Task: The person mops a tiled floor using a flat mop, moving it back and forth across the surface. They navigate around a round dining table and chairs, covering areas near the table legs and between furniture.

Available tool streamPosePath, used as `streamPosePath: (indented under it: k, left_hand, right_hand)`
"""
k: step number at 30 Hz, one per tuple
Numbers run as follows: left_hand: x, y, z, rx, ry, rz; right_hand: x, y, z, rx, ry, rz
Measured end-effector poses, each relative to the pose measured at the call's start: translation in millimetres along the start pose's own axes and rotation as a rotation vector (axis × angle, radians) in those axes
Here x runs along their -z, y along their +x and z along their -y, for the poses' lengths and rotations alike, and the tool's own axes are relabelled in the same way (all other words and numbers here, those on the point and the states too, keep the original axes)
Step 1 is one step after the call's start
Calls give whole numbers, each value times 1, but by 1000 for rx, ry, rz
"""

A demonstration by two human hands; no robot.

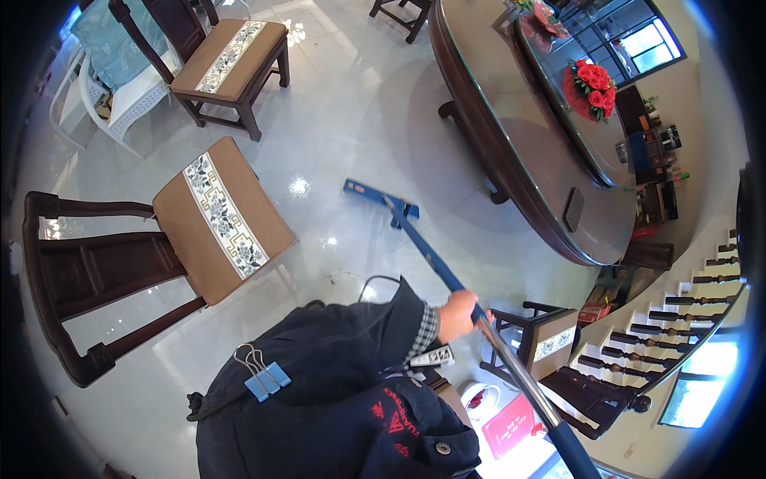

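Observation:
My left hand (458,316) is closed around the pole of a flat mop (435,259), its arm reaching across my front in a dark sleeve with a checked cuff. The pole is blue with a bare metal stretch and slants from the lower right up to a narrow blue head (371,196), which rests on the shiny pale floor (319,223). What touches the floor under the head is hidden. Small dark crumbs (343,278) lie on the tiles between the head and my jacket. My right hand is out of the picture; the pole's upper end runs off the lower edge.
A dark wooden chair (215,219) with a brown cushion stands at left, another (231,60) behind it. The large round glass-topped table (511,176) fills the far right, bearing red flowers (590,89). A third chair (550,343) stands near the stair railing (662,327).

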State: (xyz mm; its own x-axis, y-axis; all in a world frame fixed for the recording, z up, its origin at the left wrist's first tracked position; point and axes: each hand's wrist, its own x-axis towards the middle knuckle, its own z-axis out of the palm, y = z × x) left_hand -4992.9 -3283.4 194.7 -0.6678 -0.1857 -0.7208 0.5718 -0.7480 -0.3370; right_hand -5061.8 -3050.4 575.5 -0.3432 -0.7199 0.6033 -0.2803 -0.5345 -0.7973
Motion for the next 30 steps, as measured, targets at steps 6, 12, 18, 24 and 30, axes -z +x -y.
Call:
streamPosePath:
  k: [6, 12, 18, 24, 30]
  left_hand:
    - [2, 49, -107, -756, 558, 403]
    - [4, 78, -220, -637, 206, -116]
    - [39, 100, -243, -682, 486, -260]
    - [51, 58, -138, -539, 480, -134]
    - [62, -8, 1, -217, 460, -91]
  right_hand:
    - [-51, -18, -97, -69, -46, -2]
    - [-121, -25, -178, -158, -95, 155]
    - [-129, -32, -178, -178, -139, 292]
    - [-71, 2, -125, -139, -58, 312]
    - [28, 23, -45, -15, 44, 143]
